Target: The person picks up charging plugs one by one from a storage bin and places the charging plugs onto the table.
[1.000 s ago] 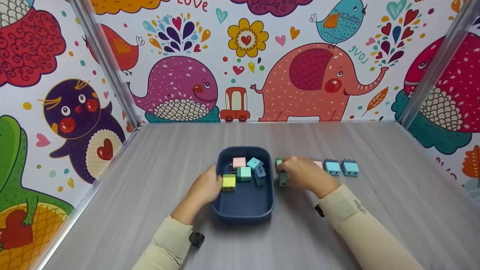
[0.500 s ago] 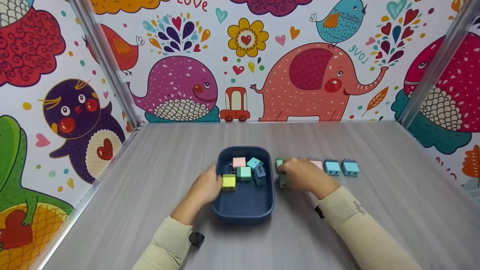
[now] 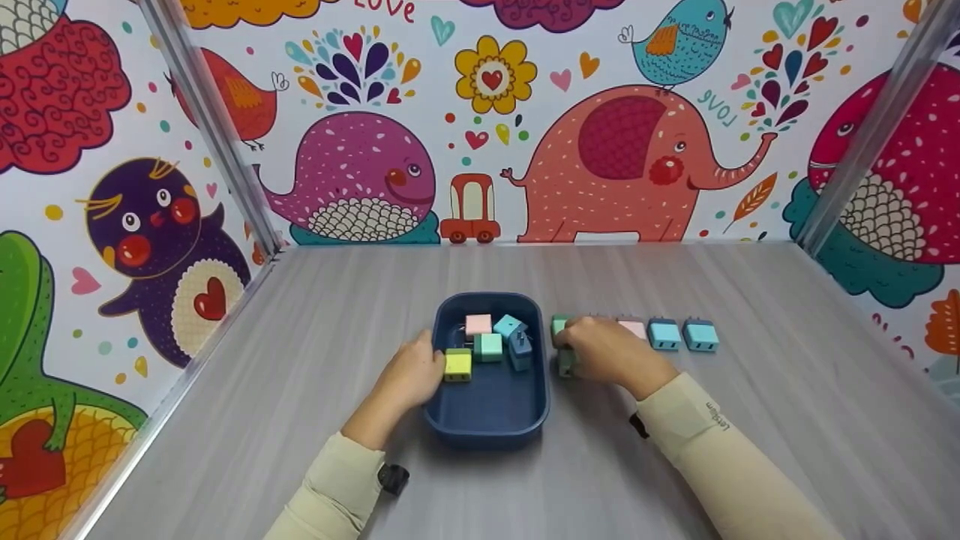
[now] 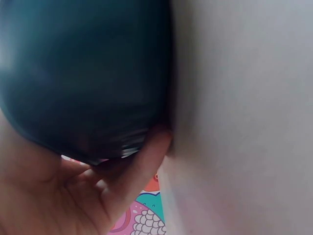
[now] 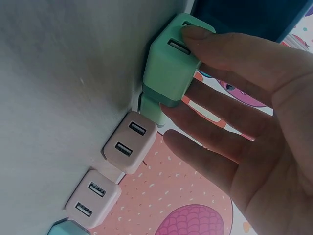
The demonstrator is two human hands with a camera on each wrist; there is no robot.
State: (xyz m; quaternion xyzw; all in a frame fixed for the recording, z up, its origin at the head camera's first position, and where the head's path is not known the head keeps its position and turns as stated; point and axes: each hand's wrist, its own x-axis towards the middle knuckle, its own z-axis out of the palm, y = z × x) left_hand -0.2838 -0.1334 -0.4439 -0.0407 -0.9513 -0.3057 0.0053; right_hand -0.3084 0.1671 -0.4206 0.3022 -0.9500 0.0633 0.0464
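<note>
In the head view my left hand (image 3: 407, 373) grips the left side of a dark blue plastic bin (image 3: 487, 433). The left wrist view shows fingers against the wall of the bin (image 4: 88, 83). Beside the bin's right wall, my right hand (image 3: 607, 354) pinches a green USB wall charger (image 5: 171, 61), thumb on its port face. A second green charger (image 3: 558, 325) stands just behind it, partly hidden. Pink chargers (image 5: 131, 142) sit close to my fingertips in the right wrist view. Inside the bin lie a yellow charger (image 3: 457, 365), a pink one (image 3: 478, 325) and several green or blue ones.
Two light blue chargers (image 3: 682, 335) stand at the right end of the row. The grey wood-grain table (image 3: 337, 300) is bounded by cartoon-printed panels (image 3: 487, 135) at the back and sides, with metal posts (image 3: 210, 127) at the corners.
My right hand has shifted very slightly, so a bit more of the pink chargers shows beyond it. The left hand and the bin stay where they were.
</note>
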